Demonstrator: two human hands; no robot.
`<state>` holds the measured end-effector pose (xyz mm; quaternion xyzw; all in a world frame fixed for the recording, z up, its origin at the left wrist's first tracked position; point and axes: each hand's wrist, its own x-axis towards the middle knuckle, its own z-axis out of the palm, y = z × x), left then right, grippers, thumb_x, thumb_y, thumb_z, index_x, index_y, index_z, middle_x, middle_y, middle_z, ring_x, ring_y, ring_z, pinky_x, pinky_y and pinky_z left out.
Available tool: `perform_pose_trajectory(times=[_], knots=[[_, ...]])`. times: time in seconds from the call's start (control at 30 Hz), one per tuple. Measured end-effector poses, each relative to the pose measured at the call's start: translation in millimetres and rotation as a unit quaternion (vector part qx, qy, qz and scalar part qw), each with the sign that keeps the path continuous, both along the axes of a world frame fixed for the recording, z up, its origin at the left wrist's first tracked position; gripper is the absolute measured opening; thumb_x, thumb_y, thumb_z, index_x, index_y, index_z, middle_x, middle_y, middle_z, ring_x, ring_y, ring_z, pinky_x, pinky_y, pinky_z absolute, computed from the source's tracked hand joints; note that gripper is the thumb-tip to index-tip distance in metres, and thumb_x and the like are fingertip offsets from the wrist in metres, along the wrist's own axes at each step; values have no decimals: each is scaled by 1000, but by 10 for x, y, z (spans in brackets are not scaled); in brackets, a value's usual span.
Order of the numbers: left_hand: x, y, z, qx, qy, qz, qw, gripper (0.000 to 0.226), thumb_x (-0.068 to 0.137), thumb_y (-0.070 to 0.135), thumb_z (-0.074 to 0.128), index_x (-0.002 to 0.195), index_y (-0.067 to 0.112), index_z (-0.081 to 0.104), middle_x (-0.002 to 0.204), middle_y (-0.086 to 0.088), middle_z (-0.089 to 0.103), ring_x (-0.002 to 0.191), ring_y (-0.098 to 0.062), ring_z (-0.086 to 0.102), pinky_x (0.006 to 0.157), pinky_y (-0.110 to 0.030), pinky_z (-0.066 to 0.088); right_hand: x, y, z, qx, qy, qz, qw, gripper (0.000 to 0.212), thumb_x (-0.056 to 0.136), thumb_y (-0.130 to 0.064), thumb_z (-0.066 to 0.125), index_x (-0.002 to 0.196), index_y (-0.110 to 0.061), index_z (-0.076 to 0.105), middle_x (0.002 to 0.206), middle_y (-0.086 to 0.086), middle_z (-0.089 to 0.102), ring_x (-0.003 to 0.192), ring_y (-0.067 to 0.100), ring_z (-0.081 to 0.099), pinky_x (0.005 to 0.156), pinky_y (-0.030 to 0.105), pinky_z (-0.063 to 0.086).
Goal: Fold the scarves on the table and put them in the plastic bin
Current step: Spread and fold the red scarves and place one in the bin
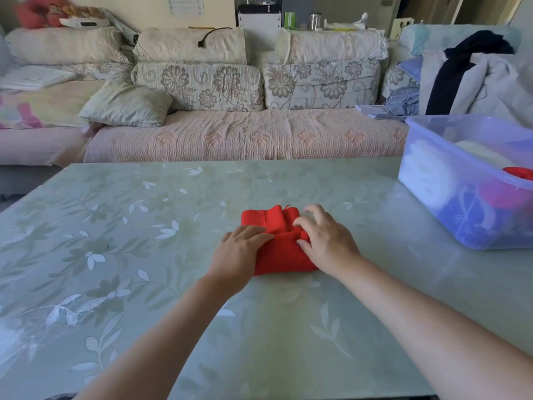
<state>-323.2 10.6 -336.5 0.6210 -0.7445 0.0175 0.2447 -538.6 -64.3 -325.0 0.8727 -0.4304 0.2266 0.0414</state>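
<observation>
I am standing in the living room of a home. Beyond the far edge of the pale green leaf-patterned table (115, 226) runs a long sofa with a quilted pink cover (245, 134). It is backed by cream cushions printed with brown flowers (199, 85) and carries a loose pale green pillow (127, 103). A heap of white and navy clothing (473, 82) lies at its right end, and a printed wall calendar (186, 5) hangs behind.
</observation>
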Motion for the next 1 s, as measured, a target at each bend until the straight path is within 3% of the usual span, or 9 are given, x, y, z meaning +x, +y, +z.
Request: perform_pose_trajectory(times=[0.1, 0.17, 0.27, 0.4, 0.53, 0.67, 0.77, 0.87, 1.0], knots=[[10, 17, -58, 34, -2, -41, 999, 57, 90, 34, 26, 138, 21, 56, 144, 2, 52, 134, -20, 47, 114, -29, 27, 59, -61, -20, -9, 25, 134, 991, 33, 86, -13, 45, 107, -16, 71, 114, 3, 62, 95, 27, 63, 73, 41, 56], [71, 10, -81, 83, 15, -53, 995, 62, 93, 50, 41, 148, 21, 43, 154, 7, 36, 145, -11, 28, 118, -19, 10, 88, -43, -20, 36, 17, 147, 988, 48, 86, -23, 34, 109, -13, 74, 104, 2, 69, 92, 25, 65, 75, 40, 57], [155, -27, -113, 108, 5, -77, 991, 88, 80, 52, 71, 153, 22, 31, 158, 10, 25, 148, -6, 16, 114, -11, 3, 62, -19, 29, 112, 28, 107, 987, 55, 80, -43, 48, 125, -17, 69, 117, -3, 67, 109, 18, 62, 94, 34, 51], [160, -20, -133, 99, 51, -53, 992, 84, 77, 47, 75, 149, 20, 40, 153, 6, 34, 142, -11, 30, 117, -23, 23, 13, -7, 26, 143, 93, 103, 980, 72, 73, -44, 68, 140, -23, 53, 128, -7, 55, 118, 13, 53, 98, 29, 47], [149, 34, -111, 50, 42, -54, 996, 71, 70, 34, 69, 136, 17, 54, 126, 0, 42, 115, -19, 44, 94, -32, 47, -6, 58, 18, 146, 76, 82, 983, 66, 74, -31, 65, 139, -26, 53, 128, -6, 59, 115, 16, 56, 94, 27, 45], [157, 119, 16, 62, 114, -46, 990, 52, 64, 35, 61, 113, 20, 65, 100, 8, 56, 91, -6, 51, 84, -24, 47, -100, 156, 118, 227, -84, 27, 970, 32, 65, -39, 56, 91, -27, 70, 79, -14, 68, 74, 9, 61, 70, 23, 47], [131, 168, 126, 96, 240, 16, 966, 28, 68, 43, 58, 86, 22, 62, 81, 6, 64, 79, -7, 58, 73, -27, 49, -192, 183, 129, 294, -167, 0, 941, 28, 68, -36, 56, 62, -13, 43, 53, -12, 40, 53, 9, 38, 53, 26, 33], [53, 152, 139, 142, 349, 66, 924, 22, 80, 44, 61, 91, 26, 67, 86, 8, 71, 84, -8, 66, 77, -29, 53, -210, 135, 99, 324, -217, -50, 919, 34, 81, -43, 59, 67, -14, 49, 60, -13, 50, 60, 11, 48, 59, 30, 37], [-38, -14, 125, 155, 438, 168, 870, 53, 72, 55, 52, 93, 9, 69, 82, -6, 67, 77, -23, 62, 71, -39, 50, -83, 16, 19, 311, -226, -113, 916, 34, 95, -54, 53, 105, -23, 63, 96, -7, 65, 91, 16, 62, 75, 31, 44]])
